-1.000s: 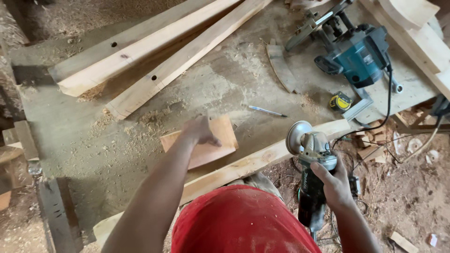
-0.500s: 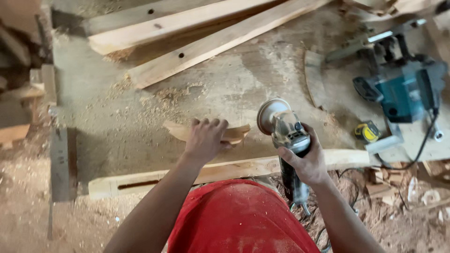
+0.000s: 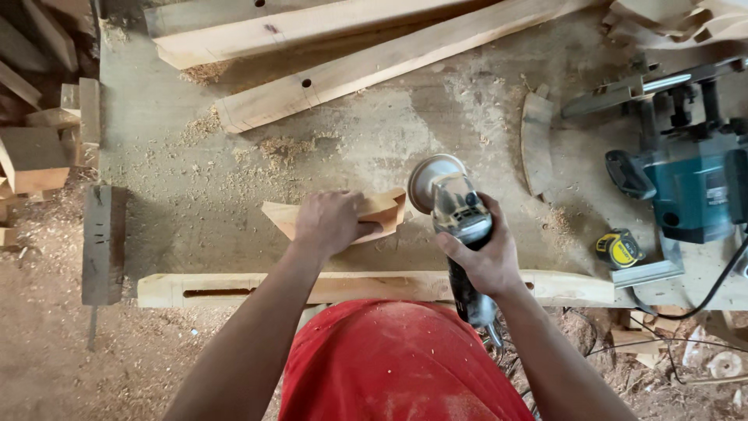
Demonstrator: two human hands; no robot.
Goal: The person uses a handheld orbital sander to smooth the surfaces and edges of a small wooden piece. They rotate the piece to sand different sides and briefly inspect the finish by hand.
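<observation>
- Left hand (image 3: pixel 331 224): laid palm down on a small curved wood piece (image 3: pixel 374 212), fingers clamped over its near edge, pressing it to the table (image 3: pixel 195 210).
- Curved wood piece: lies near the middle of the table, tilted, its right tip just beside the sanding disc (image 3: pixel 433 179).
- Right hand (image 3: pixel 481 257): fingers clamped around the body of an angle grinder (image 3: pixel 461 234); the disc end points away from the person, the tail reaches past the table's near edge.
- Slotted beam (image 3: pixel 374 287): lies along the near edge, under both forearms.
- Two long planks (image 3: pixel 351 47): lie slanted at the far side, with drilled holes.
- Teal router (image 3: pixel 693 183): stands at the right, well apart from the hands.
- Yellow tape measure (image 3: pixel 619 249): lies just in front of the router.
- Sawdust: scattered over the table and floor.
</observation>
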